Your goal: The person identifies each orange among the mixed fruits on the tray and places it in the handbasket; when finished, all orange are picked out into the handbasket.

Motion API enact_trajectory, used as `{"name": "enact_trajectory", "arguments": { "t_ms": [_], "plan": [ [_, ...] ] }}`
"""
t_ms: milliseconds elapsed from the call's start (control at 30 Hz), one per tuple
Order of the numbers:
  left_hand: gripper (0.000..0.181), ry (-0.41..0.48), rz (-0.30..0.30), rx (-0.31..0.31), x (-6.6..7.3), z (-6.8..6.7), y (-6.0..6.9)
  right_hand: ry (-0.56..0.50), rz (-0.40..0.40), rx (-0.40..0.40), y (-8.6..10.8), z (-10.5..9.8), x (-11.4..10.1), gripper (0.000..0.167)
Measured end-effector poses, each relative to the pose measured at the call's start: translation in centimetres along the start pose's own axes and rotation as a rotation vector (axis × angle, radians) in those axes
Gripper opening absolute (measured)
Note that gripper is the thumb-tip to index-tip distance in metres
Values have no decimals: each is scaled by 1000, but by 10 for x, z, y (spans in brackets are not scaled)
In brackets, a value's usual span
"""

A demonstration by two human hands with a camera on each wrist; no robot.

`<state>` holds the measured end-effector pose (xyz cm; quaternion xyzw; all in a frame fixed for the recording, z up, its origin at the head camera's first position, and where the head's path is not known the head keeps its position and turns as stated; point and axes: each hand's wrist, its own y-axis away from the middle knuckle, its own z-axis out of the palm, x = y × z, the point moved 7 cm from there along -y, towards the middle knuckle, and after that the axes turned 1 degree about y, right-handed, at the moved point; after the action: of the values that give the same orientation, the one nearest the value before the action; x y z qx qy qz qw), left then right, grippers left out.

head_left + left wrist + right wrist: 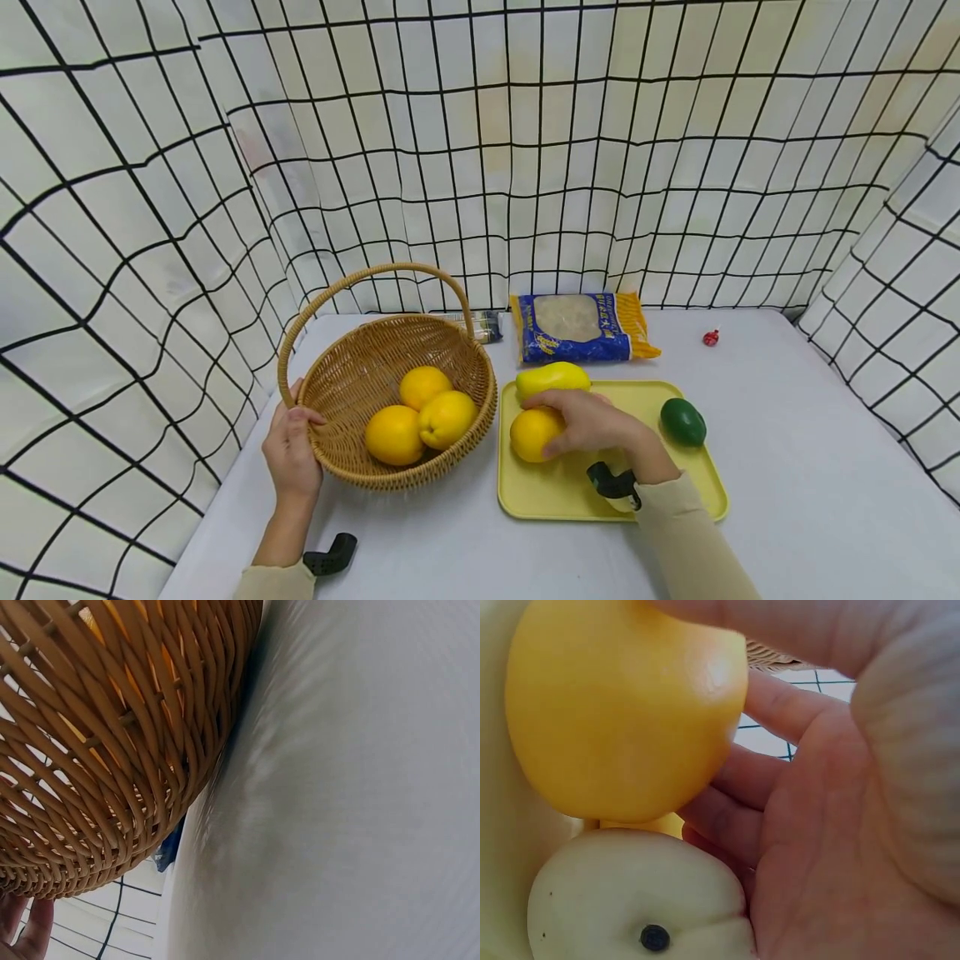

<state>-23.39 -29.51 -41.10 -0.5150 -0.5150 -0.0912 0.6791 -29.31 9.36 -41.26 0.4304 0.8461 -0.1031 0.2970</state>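
Note:
My left hand (291, 446) grips the left rim of a tilted wicker basket (352, 367), beside the foot of its handle. Inside lie two oranges (393, 435) and a yellower fruit (447, 419) with a pointed end. Over the yellow tray (566, 500), my right hand (596, 421) holds an orange (534, 435) between thumb and fingers. In the right wrist view, that orange (622, 712) is beside a pale peach-like fruit (630, 892) with a dark spot, close to my palm. My hand mostly hides the pale fruit in the head view.
A yellow-green mango-like fruit (553, 379) lies at the tray's back left, a dark green avocado-like fruit (682, 422) at its right edge. Behind the tray is a blue and yellow packet (577, 327). A dark-ended packet (489, 327) sits behind the basket; a small red wrapped item (711, 337) lies back right.

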Motion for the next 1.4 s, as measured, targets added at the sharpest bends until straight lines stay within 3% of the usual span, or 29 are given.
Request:
{"name": "enact_trajectory", "arguments": {
  "t_ms": [167,533,700,833,933,1100,1400],
  "plan": [
    [45,0,-1,3,-1,-1,0,58,-61,-1,-1,4,-6,74],
    [44,-7,-9,1,-2,-1,1,104,-53,34,0,4,-7,74],
    [46,14,5,0,12,1,2,-21,-47,92,4,-9,-10,76],
    [47,42,23,-4,27,2,3,-144,-133,178,6,-20,-19,74],
    [47,35,25,1,22,2,2,-216,-172,235,5,-24,-23,72],
    [46,15,5,5,5,0,1,-329,-167,300,4,-25,-29,70],
    [44,-7,5,-4,2,-1,2,-439,-210,447,7,-34,-36,73]
  ]
}}
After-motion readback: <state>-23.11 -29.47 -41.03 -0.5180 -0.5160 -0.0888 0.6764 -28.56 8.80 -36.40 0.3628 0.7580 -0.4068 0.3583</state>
